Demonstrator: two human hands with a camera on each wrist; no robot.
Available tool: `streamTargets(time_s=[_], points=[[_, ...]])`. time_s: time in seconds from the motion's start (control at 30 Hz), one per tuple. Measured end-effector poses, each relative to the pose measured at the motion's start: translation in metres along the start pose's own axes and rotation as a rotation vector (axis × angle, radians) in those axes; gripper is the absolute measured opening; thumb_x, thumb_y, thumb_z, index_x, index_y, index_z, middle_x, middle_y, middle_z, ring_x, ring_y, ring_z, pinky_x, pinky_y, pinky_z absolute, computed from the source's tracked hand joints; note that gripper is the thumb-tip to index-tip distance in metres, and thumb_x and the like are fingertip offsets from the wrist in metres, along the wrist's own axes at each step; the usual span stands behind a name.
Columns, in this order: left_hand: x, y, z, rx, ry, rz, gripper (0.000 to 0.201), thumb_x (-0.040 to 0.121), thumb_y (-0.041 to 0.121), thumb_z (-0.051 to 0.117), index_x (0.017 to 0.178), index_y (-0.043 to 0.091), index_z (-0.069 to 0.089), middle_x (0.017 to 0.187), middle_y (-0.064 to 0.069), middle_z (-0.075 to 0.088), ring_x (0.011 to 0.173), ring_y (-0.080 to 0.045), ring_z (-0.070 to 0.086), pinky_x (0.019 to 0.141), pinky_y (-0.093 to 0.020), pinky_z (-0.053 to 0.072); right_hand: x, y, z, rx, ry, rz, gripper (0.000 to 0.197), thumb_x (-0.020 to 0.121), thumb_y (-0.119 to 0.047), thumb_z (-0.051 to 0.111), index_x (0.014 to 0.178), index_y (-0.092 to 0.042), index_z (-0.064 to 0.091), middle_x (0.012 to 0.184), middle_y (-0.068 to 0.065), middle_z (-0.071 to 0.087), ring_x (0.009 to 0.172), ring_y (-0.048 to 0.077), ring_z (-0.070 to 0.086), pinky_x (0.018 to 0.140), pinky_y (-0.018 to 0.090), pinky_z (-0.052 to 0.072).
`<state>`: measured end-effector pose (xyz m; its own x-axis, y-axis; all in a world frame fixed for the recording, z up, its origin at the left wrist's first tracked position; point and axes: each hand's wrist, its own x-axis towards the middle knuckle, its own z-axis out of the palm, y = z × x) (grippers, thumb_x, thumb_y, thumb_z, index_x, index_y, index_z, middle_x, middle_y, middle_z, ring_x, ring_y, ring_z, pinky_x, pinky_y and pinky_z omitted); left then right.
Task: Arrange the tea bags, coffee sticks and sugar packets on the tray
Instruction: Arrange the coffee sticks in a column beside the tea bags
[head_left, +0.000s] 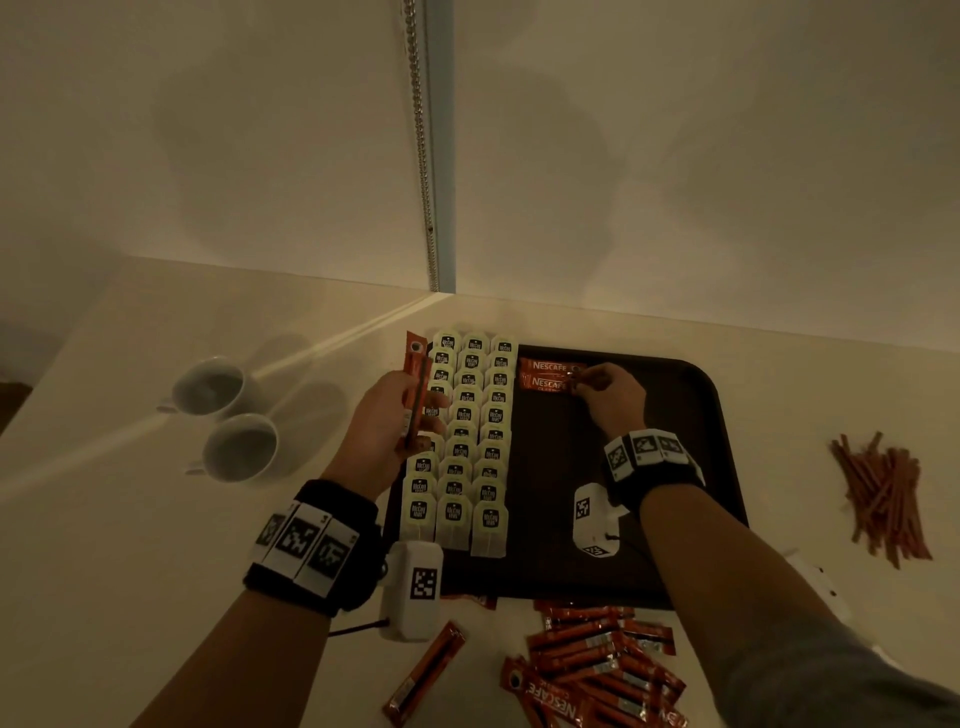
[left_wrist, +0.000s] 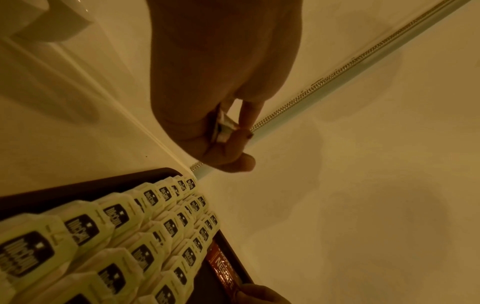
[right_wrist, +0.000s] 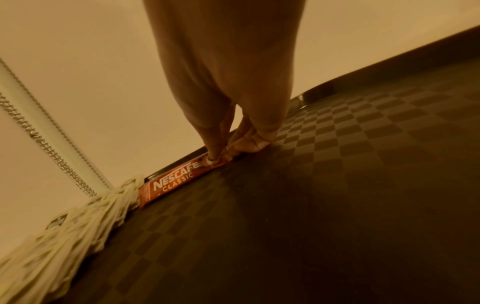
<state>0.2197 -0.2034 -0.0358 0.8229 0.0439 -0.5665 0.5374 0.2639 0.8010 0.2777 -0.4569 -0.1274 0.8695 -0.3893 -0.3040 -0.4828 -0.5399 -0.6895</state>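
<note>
A dark tray (head_left: 675, 415) lies on the counter, with tea bags (head_left: 467, 441) in three columns down its left side. Two red coffee sticks (head_left: 545, 376) lie side by side at the tray's far edge, right of the tea bags. My right hand (head_left: 579, 382) pinches the right end of the nearer stick (right_wrist: 176, 181), which lies flat on the tray's checkered floor (right_wrist: 337, 185). My left hand (head_left: 428, 410) hovers over the tea bags (left_wrist: 116, 236) and grips a few upright coffee sticks (head_left: 413, 384). Their ends (left_wrist: 223, 129) show between its fingers.
Loose coffee sticks (head_left: 597, 670) are heaped in front of the tray, and one stick (head_left: 426, 670) lies apart to their left. Thin brown sugar packets (head_left: 883, 499) are piled right of the tray. Two white cups (head_left: 208, 387) (head_left: 239, 447) stand to the left. Walls meet behind the tray.
</note>
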Motion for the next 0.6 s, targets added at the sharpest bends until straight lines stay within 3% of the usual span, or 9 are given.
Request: streamTargets(time_s=[0.1,0.27,0.43,0.53,0.6], points=[[-0.003,0.001,0.001,0.039,-0.056,0.020,0.023,0.100,0.018,0.039,0.110,0.014,0.059,0.087,-0.006,0.071,0.060,-0.015,0.063,0.045,-0.019,0.042,0.001,0.001,0.000,-0.018,-0.001,-0.007,0.025,0.085,-0.012,0.066,0.110,-0.010,0.061,0.114,0.006,0.061,0.096,0.010,0.051,0.083,0.022,0.040],[-0.003,-0.002,0.000,0.102,-0.121,0.069,0.024,0.102,0.015,0.040,0.117,0.017,0.059,0.102,-0.005,0.072,0.081,-0.016,0.070,0.068,-0.023,0.055,0.001,0.002,0.000,-0.018,0.003,-0.011,0.025,0.084,-0.012,0.067,0.109,-0.010,0.061,0.114,0.008,0.061,0.102,0.016,0.055,0.085,0.024,0.042],[-0.003,-0.001,0.002,0.179,-0.148,0.122,0.021,0.100,0.015,0.044,0.113,0.021,0.059,0.091,0.000,0.072,0.070,-0.011,0.068,0.061,-0.019,0.051,-0.001,0.000,-0.004,-0.024,0.006,-0.013,0.024,0.085,-0.013,0.066,0.108,-0.009,0.060,0.113,0.007,0.060,0.093,0.010,0.049,0.082,0.022,0.041],[0.000,-0.001,0.003,0.294,-0.142,0.174,0.018,0.098,0.014,0.049,0.113,0.018,0.058,0.094,-0.002,0.069,0.069,-0.011,0.062,0.070,-0.027,0.045,-0.010,-0.011,-0.008,0.069,0.014,-0.106,0.020,0.088,-0.019,0.063,0.106,-0.010,0.060,0.109,0.006,0.062,0.095,0.012,0.055,0.081,0.023,0.045],[0.001,0.000,0.005,0.386,-0.146,0.209,0.011,0.095,0.012,0.054,0.104,0.016,0.057,0.096,-0.005,0.066,0.073,-0.013,0.058,0.075,-0.031,0.044,-0.024,-0.030,-0.012,0.170,-0.053,-0.180,0.023,0.090,-0.030,0.060,0.105,-0.012,0.060,0.105,0.002,0.062,0.098,0.016,0.059,0.085,0.029,0.050]])
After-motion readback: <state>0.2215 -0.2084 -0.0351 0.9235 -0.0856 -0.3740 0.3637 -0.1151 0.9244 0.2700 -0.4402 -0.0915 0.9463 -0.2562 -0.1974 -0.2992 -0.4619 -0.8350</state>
